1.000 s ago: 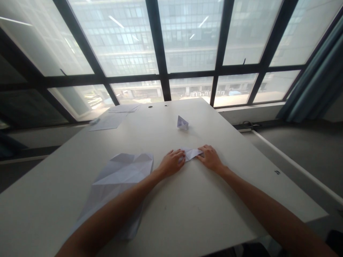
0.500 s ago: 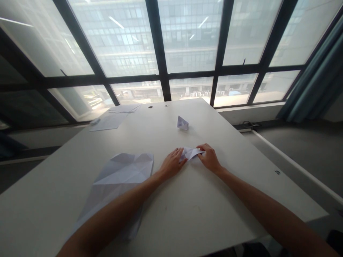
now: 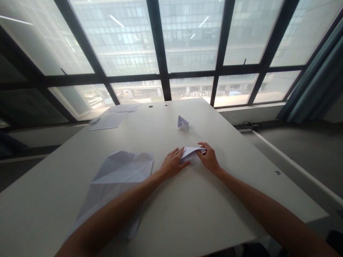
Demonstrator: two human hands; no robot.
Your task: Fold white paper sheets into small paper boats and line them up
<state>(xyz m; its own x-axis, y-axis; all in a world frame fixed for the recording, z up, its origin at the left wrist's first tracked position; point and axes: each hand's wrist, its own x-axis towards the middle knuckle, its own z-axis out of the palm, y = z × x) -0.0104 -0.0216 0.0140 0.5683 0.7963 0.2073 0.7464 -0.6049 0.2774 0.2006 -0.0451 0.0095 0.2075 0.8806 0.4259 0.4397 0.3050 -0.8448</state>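
A small folded piece of white paper [image 3: 190, 151] is between my hands on the table, its right side lifted and its upper layer tilted. My left hand [image 3: 173, 162] lies flat over the paper's left end, fingers stretched out and thumb apart along the near edge. At the right end, my right hand [image 3: 208, 157] pinches the paper between thumb and fingers. Just beyond stands a small pointed folded-paper piece [image 3: 183, 123]. A large creased sheet of paper [image 3: 120, 171] lies to the left, partly under my left forearm.
The white table [image 3: 214, 214] reaches towards large dark-framed windows. Several flat paper sheets [image 3: 107, 121] lie at its far left. A blue curtain [image 3: 311, 78] hangs at the right, and a small dark mark [image 3: 277, 172] shows near the table's right edge.
The right part of the folded paper has been raised and turned, so a smoother face shows. My right fingers have shifted slightly on it; my left thumb has moved a little to the right.
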